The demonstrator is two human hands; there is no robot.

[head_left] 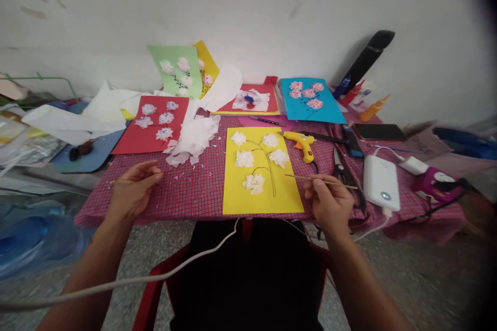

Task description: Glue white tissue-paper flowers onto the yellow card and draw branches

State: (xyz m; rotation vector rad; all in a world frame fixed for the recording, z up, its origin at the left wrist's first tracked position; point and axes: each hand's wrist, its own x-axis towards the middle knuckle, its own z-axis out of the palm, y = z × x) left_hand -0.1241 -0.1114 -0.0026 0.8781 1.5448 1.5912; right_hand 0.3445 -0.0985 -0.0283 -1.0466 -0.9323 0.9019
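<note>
A yellow sheet lies at the table's front edge, bearing several white paper flowers and drawn brown stems. To its right, my right hand pinches a thin wooden stick, whose tip points left over the sheet's right edge. My left hand rests over the cloth at the left, fingers curled, with a gap between thumb and fingers and nothing seen in it. Torn white paper lies beyond my left hand. Behind the stick is a yellow glue gun.
Scissors, a white power bank and a purple device lie at the right. Flower cards on red, green and blue paper are further back. A white cable crosses in front of the table.
</note>
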